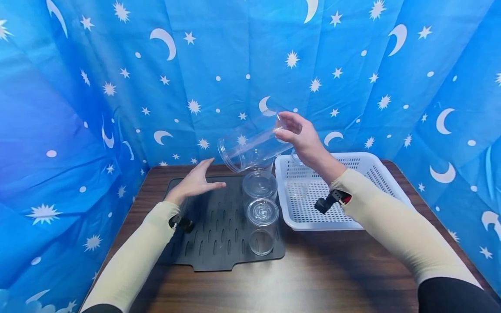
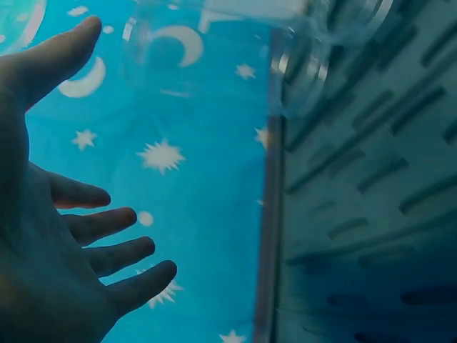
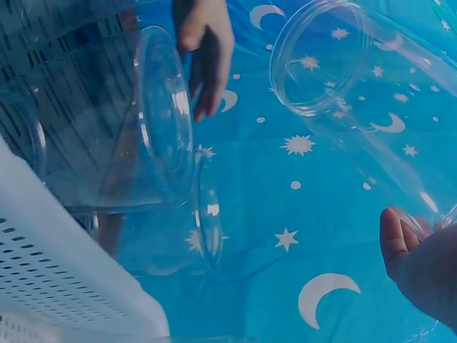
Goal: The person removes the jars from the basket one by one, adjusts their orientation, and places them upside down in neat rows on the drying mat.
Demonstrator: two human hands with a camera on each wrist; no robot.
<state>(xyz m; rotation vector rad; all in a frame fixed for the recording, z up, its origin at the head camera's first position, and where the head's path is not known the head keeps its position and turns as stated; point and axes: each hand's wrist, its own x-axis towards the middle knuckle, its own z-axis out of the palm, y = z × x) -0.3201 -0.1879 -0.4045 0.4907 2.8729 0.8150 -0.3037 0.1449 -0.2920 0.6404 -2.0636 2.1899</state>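
Observation:
My right hand grips a tall clear jar by one end and holds it in the air. The jar is tilted, its wide ringed rim pointing down to the left. Apart from it, with thumb and fingers spread, my left hand hovers over the left part of a dark slotted mat. On the mat's right side clear containers stand in a row: a wide one, one with a swirled top and a small one at the front. Another clear rim shows behind them, under the raised jar.
A white perforated basket stands right of the mat, under my right forearm, with clear containers inside at its left. Blue cloth with moons and stars hangs round the wooden table.

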